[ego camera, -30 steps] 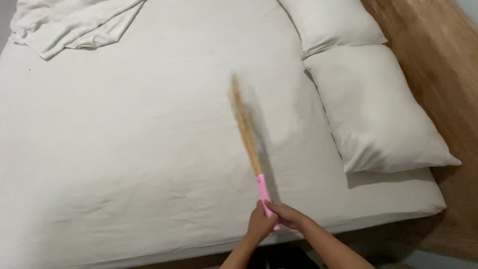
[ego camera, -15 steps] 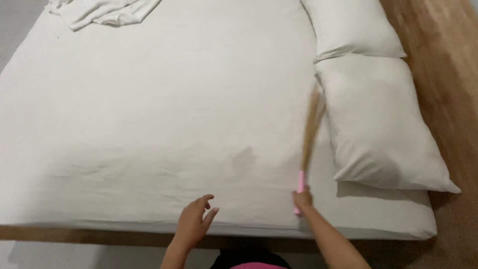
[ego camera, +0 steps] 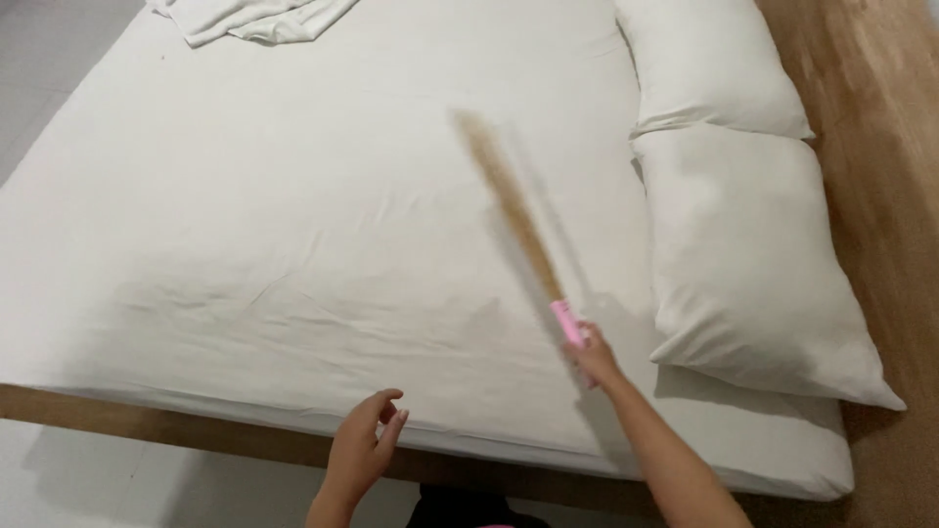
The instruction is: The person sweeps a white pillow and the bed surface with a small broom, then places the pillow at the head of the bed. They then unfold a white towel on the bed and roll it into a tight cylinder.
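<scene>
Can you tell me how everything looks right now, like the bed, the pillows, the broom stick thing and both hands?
Bed sheet: spread flat, lightly wrinkled.
Two pillows: lying end to end along the right side.
Crumpled blanket: bunched at the far corner.
Hand broom: blurred, angled over the sheet.
Right hand: closed on the broom's pink handle.
Left hand: empty, fingers loosely curled.

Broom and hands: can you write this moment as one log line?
right hand: grips broom by pink handle, over bed | left hand: empty, open at bed edge | pillows: right
</scene>
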